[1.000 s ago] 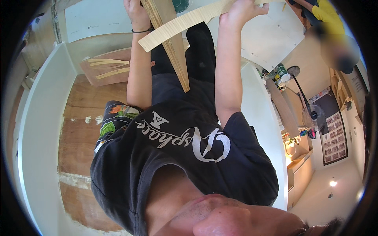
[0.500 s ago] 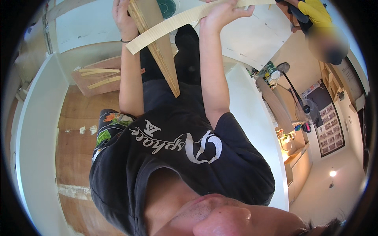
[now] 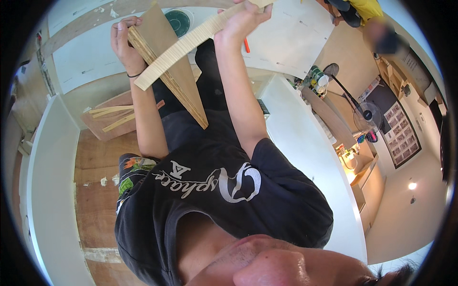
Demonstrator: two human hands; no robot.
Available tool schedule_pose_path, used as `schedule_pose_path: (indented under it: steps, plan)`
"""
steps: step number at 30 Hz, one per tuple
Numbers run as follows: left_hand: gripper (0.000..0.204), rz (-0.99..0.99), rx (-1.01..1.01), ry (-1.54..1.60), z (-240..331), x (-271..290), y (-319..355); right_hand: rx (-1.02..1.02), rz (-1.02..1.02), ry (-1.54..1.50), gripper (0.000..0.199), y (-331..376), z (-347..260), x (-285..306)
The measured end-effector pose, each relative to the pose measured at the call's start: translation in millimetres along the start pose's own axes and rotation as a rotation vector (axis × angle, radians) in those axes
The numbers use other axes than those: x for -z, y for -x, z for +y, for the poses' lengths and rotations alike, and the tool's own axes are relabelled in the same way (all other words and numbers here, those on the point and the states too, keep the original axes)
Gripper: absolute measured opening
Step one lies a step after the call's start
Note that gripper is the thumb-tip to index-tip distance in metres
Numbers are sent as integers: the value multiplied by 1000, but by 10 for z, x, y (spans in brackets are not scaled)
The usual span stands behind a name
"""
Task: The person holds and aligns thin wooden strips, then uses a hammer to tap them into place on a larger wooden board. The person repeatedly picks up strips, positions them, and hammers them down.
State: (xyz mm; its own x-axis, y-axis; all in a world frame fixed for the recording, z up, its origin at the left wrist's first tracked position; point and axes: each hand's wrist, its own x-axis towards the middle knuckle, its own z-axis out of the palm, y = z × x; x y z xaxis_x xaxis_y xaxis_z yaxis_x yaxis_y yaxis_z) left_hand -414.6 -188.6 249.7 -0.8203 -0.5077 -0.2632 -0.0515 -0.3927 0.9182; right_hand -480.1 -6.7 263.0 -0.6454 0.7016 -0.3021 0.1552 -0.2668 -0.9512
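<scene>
Two hands are gripping wood — left hand (image 3: pixel 125 44) clamping a plywood triangle (image 3: pixel 172 71) at eleven o'clock, right hand (image 3: pixel 242 21) closing round a pale strip (image 3: pixel 191 45) at twelve.

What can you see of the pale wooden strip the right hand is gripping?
The pale wooden strip is a long, flat, light-coloured batten with fine cross lines along its face, looking like plywood edge or laminate. It runs diagonally from lower left to upper right, raised in front of the person. The right hand grips it near its upper end, which leaves the frame at the top. Its squared lower end lies across the triangular brown board held by the left hand, overlapping it.
</scene>
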Motion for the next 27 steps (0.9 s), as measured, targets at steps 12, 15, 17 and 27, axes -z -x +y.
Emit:
schedule_pose_path:
  steps: [12,15,17,27]
  plan:
    - [56,-293,-15,95,-6,109,23,-512,-197,-320,30,906,-519,362]
    - [34,-142,140,82,-1,78,58,-566,-234,-321,28,1074,-438,450]
    - [25,-46,235,116,18,32,66,-626,-294,-282,27,1103,-406,522]
    - [19,1,249,156,78,-1,44,644,-931,946,30,996,-1005,360]
